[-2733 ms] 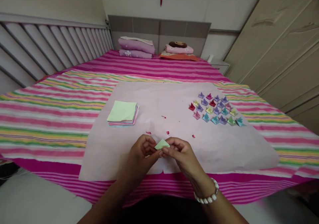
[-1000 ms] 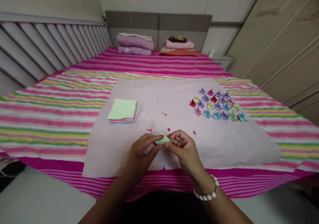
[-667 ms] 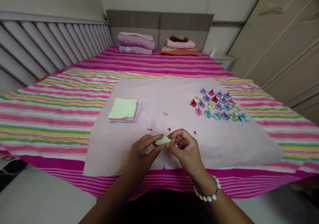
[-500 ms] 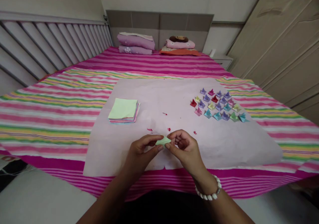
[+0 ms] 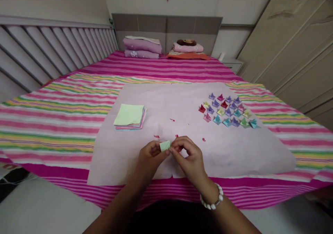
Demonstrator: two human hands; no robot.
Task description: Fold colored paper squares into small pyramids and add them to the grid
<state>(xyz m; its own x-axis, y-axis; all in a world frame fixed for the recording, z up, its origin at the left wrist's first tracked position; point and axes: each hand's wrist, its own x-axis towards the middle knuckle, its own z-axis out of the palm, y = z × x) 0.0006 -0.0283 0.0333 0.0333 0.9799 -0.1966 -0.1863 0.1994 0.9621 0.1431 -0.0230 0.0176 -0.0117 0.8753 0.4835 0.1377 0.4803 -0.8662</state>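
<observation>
a small green folded paper (image 5: 164,146) is pinched between both hands, just above the near edge of a pale sheet (image 5: 182,102) spread over a striped bed (image 5: 52,105). the left hand (image 5: 151,156) is closed on the paper's left side, and the right hand (image 5: 188,157), with a white bead bracelet (image 5: 212,201) at its wrist, is closed on its right side with the fingertips (image 5: 173,144) curled over it. a flat stack of coloured squares (image 5: 129,117), green on top, is laid on the sheet to the left, well apart from the hands. a cluster of small folded shapes (image 5: 229,111) in purple, red, blue, yellow and green is set in rows on the sheet to the right. a few tiny red scraps (image 5: 156,136) are scattered on the sheet just beyond the hands. folded bedding (image 5: 142,46) is seen at the far end of the bed, against the headboard (image 5: 166,24).
</observation>
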